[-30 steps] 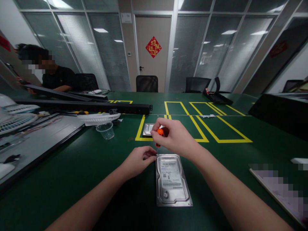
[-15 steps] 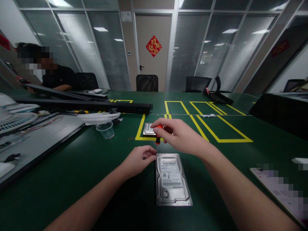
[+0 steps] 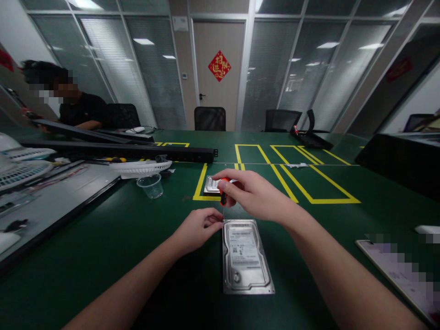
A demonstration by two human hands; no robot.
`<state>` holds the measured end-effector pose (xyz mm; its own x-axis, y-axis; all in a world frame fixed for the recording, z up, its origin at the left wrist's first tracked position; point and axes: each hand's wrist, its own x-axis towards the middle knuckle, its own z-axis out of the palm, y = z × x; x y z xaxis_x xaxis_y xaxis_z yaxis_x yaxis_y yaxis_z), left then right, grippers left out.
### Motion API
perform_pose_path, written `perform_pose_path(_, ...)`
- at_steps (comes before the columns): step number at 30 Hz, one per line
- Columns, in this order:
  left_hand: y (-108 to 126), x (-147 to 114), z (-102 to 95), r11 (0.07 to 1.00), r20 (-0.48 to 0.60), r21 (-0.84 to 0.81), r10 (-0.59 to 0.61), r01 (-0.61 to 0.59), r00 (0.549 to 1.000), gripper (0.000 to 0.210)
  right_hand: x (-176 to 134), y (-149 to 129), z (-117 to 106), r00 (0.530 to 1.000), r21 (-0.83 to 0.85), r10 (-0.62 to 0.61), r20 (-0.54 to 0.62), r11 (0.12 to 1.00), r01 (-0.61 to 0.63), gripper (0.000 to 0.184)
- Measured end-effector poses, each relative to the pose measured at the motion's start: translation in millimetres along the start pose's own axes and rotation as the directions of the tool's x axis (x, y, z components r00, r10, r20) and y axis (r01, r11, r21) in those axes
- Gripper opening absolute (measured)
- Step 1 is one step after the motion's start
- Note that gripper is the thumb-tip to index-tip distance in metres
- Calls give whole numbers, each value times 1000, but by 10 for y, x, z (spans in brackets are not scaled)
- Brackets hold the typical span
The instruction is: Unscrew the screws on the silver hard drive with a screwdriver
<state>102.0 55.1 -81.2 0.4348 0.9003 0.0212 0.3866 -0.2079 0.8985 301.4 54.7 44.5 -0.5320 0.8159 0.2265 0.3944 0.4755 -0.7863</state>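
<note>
Orange-handled screwdriver (image 3: pixel 223 195) has turned a bit in the right hand (image 3: pixel 252 195), fingers re-gripped lower since a second ago, tip still on the hard drive's (image 3: pixel 245 254) 11 o'clock corner. Left hand (image 3: pixel 199 229) stays pinched at that corner, so the screw's probably loosening.

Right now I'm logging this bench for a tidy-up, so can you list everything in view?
hard drive: 1, silver, on the green mat under the hands
second hard drive: 1, silver, inside a yellow taped box
screwdriver: 1, orange and black handle, tip at the near drive's far left corner
plastic cup: 1, clear, left of the taped box
fan grille: 1, white, behind the cup
power strip: 1, black, across the table
office chairs: several, black, far side
co-worker: 1, black top, far left
left hand: fingers at the drive's corner
right hand: grip closed on the screwdriver
</note>
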Motion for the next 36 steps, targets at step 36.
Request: perform_pose_path(36,32,-11,-7,1000,-12,16,-15,15,1000,16,-1,79,87,989,-100,-76,-127,993,64,20)
